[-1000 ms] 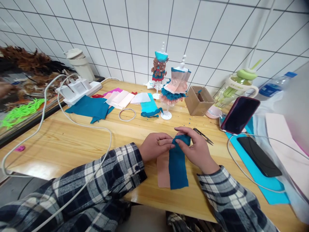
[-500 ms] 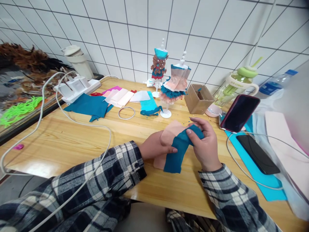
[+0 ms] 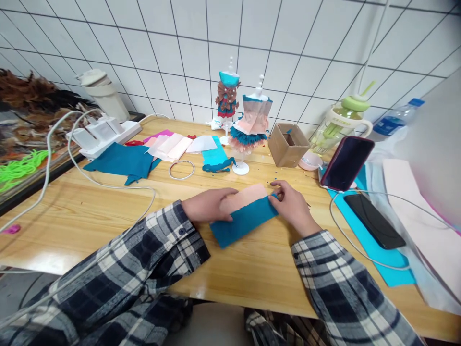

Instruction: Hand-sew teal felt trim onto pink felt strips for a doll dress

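A teal fabric strip point(image 3: 242, 224) lies flat on the wooden table point(image 3: 90, 206), overlapping a pink fabric strip point(image 3: 245, 196) just behind it. My left hand point(image 3: 207, 203) rests on the left end of both strips, fingers stretched flat over the pink one, gripping nothing. My right hand point(image 3: 293, 205) pinches the right end of the strips, at the teal corner. Both arms wear plaid sleeves.
Two small dressed mannequins point(image 3: 251, 126) stand behind the strips, beside a cardboard box point(image 3: 288, 144). A propped phone point(image 3: 346, 162), a flat phone point(image 3: 374, 221) and a cable lie right. Teal cloth point(image 3: 122, 161), pink sheets, a ring point(image 3: 181, 169) and a power strip point(image 3: 104, 134) lie left.
The strips were bunched and lifted between my hands; now they lie spread flat and turned crosswise. My left hand has gone flat on them and my right hand has moved to their right end.
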